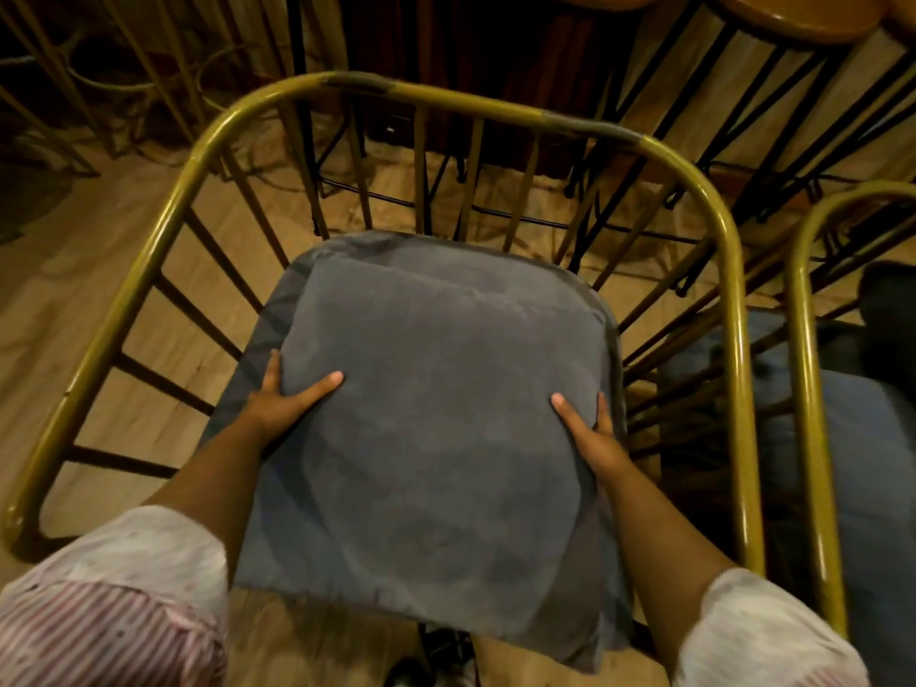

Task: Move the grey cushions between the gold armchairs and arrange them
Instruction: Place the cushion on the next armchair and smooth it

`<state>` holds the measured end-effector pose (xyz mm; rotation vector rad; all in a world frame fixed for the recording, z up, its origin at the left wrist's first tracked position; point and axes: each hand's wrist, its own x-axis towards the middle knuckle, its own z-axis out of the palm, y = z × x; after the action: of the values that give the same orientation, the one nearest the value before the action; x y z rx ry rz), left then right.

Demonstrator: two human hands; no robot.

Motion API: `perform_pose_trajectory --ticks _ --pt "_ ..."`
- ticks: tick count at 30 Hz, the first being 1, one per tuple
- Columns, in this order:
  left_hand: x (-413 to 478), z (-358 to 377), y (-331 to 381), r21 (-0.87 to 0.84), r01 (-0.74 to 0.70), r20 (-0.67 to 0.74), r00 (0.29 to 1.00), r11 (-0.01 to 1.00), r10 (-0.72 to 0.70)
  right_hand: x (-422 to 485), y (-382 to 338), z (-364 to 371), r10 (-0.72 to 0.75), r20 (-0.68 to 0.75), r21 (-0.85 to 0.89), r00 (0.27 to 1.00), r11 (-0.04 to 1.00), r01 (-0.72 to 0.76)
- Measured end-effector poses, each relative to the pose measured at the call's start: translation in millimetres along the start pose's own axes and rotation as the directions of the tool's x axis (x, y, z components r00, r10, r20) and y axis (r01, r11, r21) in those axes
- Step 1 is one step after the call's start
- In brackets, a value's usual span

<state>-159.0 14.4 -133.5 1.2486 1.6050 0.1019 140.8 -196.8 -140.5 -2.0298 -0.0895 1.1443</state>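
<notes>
A grey cushion lies over the seat of a gold armchair, on top of the chair's grey seat pad. My left hand grips the cushion's left edge, thumb on top and fingers under. My right hand holds its right edge the same way. To the right stands a second gold armchair with another grey cushion on its seat, partly hidden by the frames.
Wooden stools on black metal legs stand behind the chair. More gold chair legs are at the far left. The floor is light wood. A dark shape lies at the right edge.
</notes>
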Motion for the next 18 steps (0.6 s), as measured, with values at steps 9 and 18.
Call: perform_pose_trajectory --ticks 9,18 --pt "-12 -12 -7 -0.007 -0.034 -0.032 0.999 0.999 0.034 -10 7 2 0.017 -0.003 0.131 1.0 0.991 -0.017" --pt "-17 -12 -25 0.173 0.029 0.045 0.998 0.985 -0.037 -24 27 10 0.023 -0.054 0.023 0.998 0.999 -0.022"
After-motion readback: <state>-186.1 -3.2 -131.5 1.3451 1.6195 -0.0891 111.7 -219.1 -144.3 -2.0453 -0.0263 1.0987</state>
